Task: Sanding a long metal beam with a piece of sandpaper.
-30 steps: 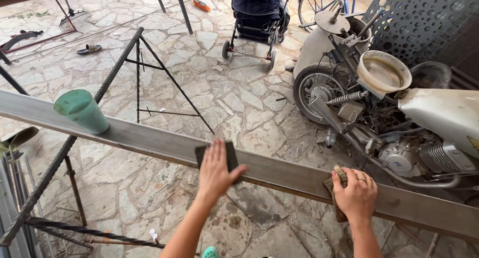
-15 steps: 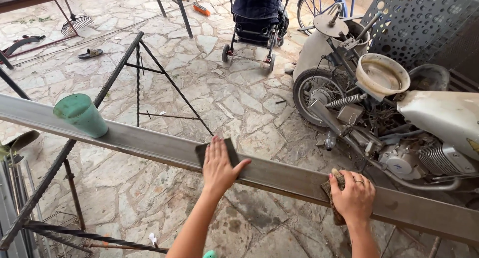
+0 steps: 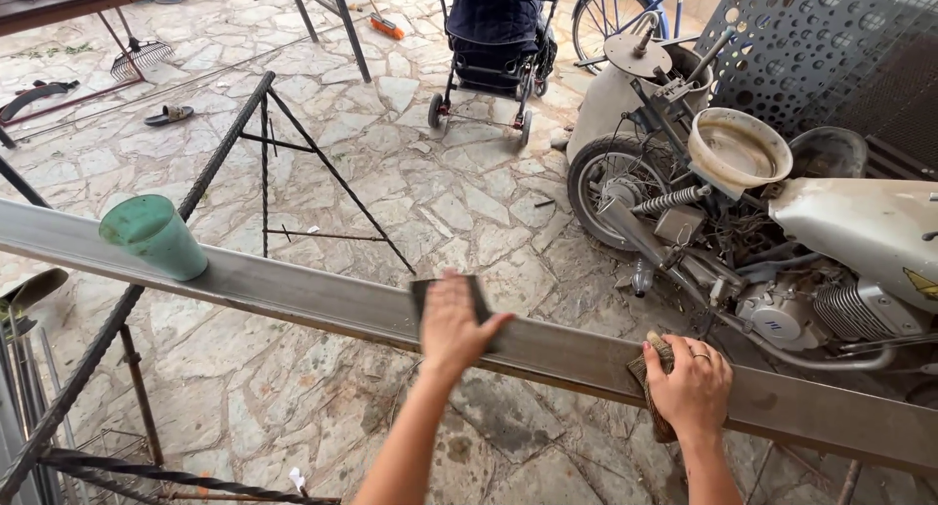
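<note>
on the top face of the long grey steel beam [image 3: 293, 292] that runs across the rebar trestle [image 3: 225, 153], my left hand [image 3: 451, 319] lies flat, fingers spread, pressing a dark square sheet of abrasive paper [image 3: 430, 292] against the metal. my right hand [image 3: 696, 388] is curled at the near edge of the beam, fingers closed around a worn brown rag [image 3: 653, 388] that wraps over that edge. a green plastic cup [image 3: 154, 235] stands tilted toward the beam's left end, well apart from both hands. beyond the far edge sit an old grey motorcycle [image 3: 782, 231] and a dark stroller [image 3: 493, 36] on the stone paving. i judge this to be the rubbing-down step, mid-beam. the next stroke, as i see it, calls for even downward pressure with the flat palm along the beam's length, while the right hand braces it steady.
</note>
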